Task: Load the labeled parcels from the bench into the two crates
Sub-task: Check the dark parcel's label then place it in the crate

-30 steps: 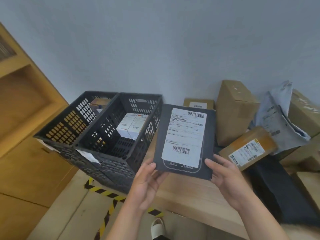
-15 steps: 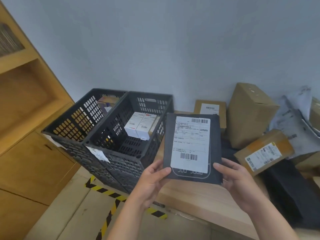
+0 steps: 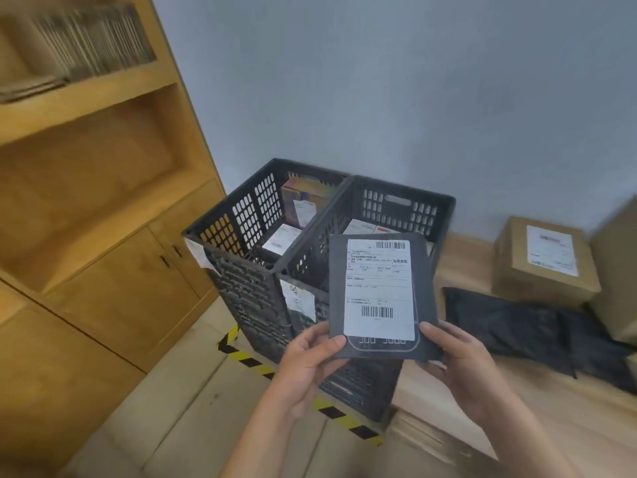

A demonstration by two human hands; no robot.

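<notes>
Left hand [image 3: 306,360] and right hand [image 3: 462,363] pinching the bottom corners of a flat dark parcel [image 3: 379,298], label facing up, held upright in front of the right crate [image 3: 406,205], left crate [image 3: 241,219] beside it, cardboard box [image 3: 544,260] sitting on the bench [image 3: 462,260] to the right

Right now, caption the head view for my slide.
Left hand and right hand hold a labeled dark parcel before two black crates beside the wooden bench.
</notes>
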